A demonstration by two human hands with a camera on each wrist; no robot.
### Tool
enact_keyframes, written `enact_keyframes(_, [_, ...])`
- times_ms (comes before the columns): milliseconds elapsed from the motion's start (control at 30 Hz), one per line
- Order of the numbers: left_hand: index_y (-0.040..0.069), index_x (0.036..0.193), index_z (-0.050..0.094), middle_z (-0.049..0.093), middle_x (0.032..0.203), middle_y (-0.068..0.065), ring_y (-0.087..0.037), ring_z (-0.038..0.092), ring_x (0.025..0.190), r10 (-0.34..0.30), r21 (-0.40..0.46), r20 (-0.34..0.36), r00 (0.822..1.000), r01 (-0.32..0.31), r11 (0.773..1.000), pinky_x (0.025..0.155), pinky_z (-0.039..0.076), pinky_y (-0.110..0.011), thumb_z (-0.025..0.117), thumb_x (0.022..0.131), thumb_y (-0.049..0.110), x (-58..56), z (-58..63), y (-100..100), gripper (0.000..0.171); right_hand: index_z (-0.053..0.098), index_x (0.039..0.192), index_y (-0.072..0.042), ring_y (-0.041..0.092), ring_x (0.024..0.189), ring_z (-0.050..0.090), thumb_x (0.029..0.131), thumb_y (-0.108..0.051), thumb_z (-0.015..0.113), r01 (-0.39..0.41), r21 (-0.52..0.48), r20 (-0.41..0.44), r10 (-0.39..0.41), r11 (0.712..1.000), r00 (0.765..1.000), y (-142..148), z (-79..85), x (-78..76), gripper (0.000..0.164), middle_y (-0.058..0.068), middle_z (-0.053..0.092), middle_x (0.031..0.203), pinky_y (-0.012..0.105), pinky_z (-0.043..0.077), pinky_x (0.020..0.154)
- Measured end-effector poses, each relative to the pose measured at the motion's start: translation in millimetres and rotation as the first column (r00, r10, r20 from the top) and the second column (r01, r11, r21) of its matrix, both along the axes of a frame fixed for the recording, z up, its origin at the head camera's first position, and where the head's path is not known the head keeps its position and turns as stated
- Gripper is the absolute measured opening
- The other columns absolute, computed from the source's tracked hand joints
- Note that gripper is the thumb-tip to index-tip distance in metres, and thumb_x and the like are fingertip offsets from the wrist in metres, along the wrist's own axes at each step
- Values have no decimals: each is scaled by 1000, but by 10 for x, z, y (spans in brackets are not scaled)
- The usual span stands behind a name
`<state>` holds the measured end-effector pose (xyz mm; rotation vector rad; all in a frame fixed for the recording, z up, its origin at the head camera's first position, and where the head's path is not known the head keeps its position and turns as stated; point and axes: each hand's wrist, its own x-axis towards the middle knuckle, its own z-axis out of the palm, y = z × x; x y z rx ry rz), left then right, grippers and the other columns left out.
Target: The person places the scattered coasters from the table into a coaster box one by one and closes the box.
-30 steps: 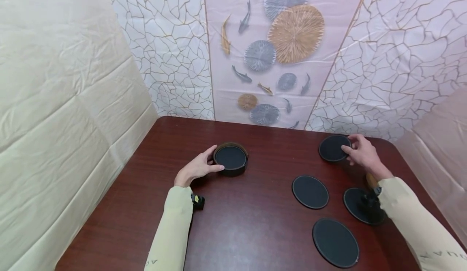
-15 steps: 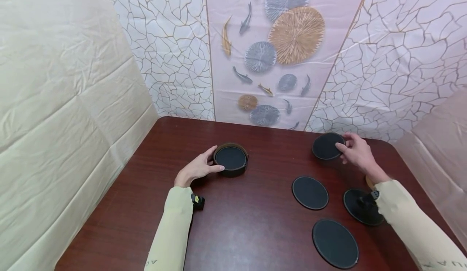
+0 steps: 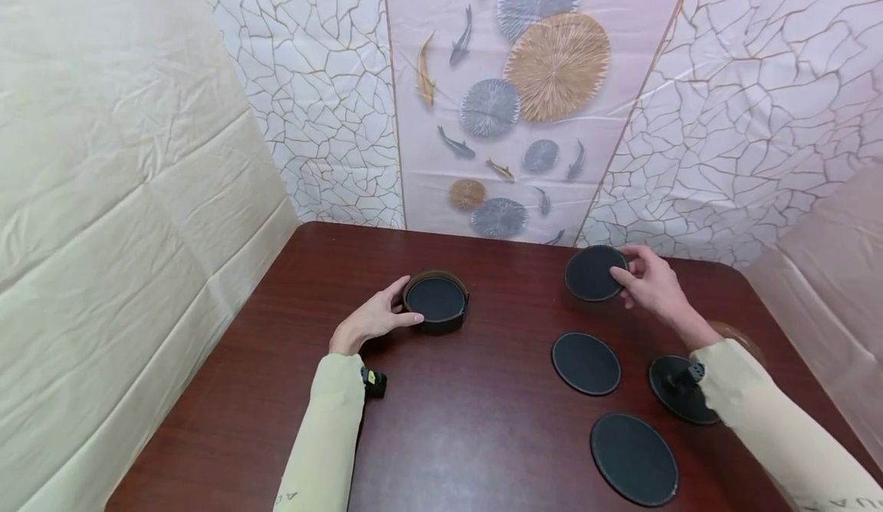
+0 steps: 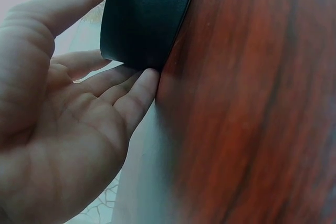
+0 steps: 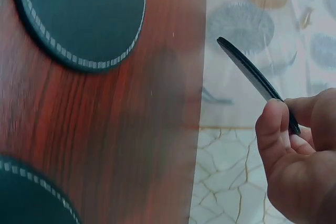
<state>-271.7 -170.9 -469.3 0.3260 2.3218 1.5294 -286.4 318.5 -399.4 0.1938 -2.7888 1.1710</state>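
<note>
My left hand [image 3: 375, 316] grips the left side of a round black coaster holder [image 3: 448, 326], thumb at the front and fingers behind. Inside the holder lies a black disc [image 3: 435, 298]. In the left wrist view, the holder's dark wall [image 4: 149, 14] stands on the wood between thumb and fingers. At the back right, my right hand [image 3: 655, 286] pinches a round black coaster [image 3: 593, 273] by its right edge. The right wrist view shows this coaster [image 5: 252, 69] tilted, nearly edge-on, raised off the table, between thumb and fingers.
Three more black coasters lie on the dark red table [image 3: 441, 428]: one at centre right [image 3: 586, 363], one nearer the front [image 3: 635, 458], one partly under the right arm [image 3: 679, 393]. A brownish round thing [image 3: 741, 337] shows behind the right sleeve. Patterned cloth [image 3: 497, 113] hangs behind the table.
My right hand has carried the coaster leftward and slightly farther back. The left hand and the holder have stayed in place.
</note>
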Motion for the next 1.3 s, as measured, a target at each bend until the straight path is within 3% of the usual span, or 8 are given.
enact_keyframes(600, [19,159,14,24,163,-4,-27,30,148,16,16,9,1000,-16,1000,112,39,-46,78,85,31,-7,-8,12,99,39,145,-5,21,50,60,99,-22,60,-60,-92,-4,60,994,998,-558,17,-128,53,23,62,88,46,55,53])
enact_keyframes(967, [21,160,13,24,163,-4,-27,34,146,9,-2,8,1000,-9,1000,111,41,-45,79,83,35,-1,9,-17,101,41,141,-4,15,48,58,98,-16,62,-68,-192,-6,68,979,998,-837,-38,-203,49,11,60,76,49,55,53])
enact_keyframes(1300, [22,160,13,23,163,-4,-27,35,146,4,-8,19,1000,-4,1000,110,42,-45,79,83,36,-9,3,-16,102,43,140,-4,16,47,58,97,-16,63,-103,-262,5,108,960,994,-1180,-95,-254,49,18,61,81,52,55,54])
